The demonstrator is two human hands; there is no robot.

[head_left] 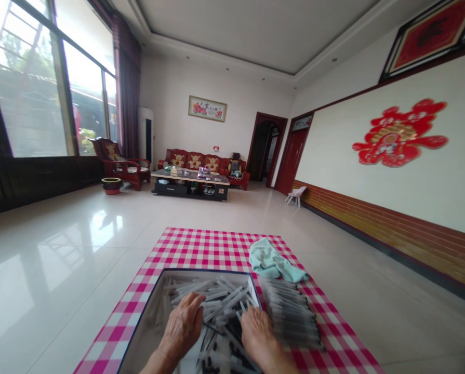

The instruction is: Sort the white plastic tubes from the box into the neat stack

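Observation:
Both my hands reach down into a shallow box (146, 317) filled with several loose white pens (220, 301). My left hand (183, 324) lies knuckles-up on the pens, its fingers curled down among them. My right hand (257, 327) rests beside it at the box's right side, fingers bent down into the pile and hidden. A neat row of several pens (290, 311) lies on the cloth just right of the box. What either hand grips is hidden.
The box sits on a red-and-white checked cloth (204, 246) covering a table. A crumpled pale green rag (271, 261) lies at the cloth's far right. Beyond are a shiny tiled floor, a coffee table (190, 184), a red sofa and a small stool (296, 195).

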